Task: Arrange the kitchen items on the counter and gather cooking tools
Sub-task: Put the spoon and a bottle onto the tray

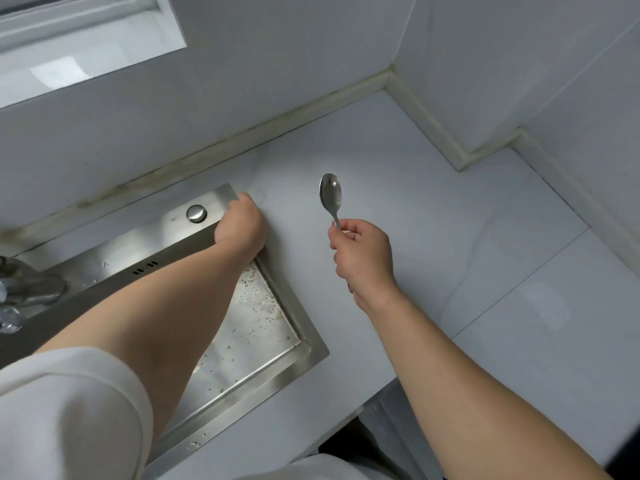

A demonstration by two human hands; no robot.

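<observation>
My right hand (363, 258) grips the handle of a metal spoon (330, 195), holding it above the white counter (433, 220) with the bowl pointing away from me. My left hand (240, 226) rests at the far right corner of the steel sink (277, 362), where the rim meets the counter. Its fingers curl downward and their tips are hidden, so I cannot see whether it holds anything. My left forearm crosses over the sink basin.
A round steel button (196, 213) sits on the sink's back ledge. Part of a tap (31, 285) shows at the left edge. White tiled walls close the counter at the back and right, with a stepped corner (464, 157). A window frame (86, 36) is at the upper left.
</observation>
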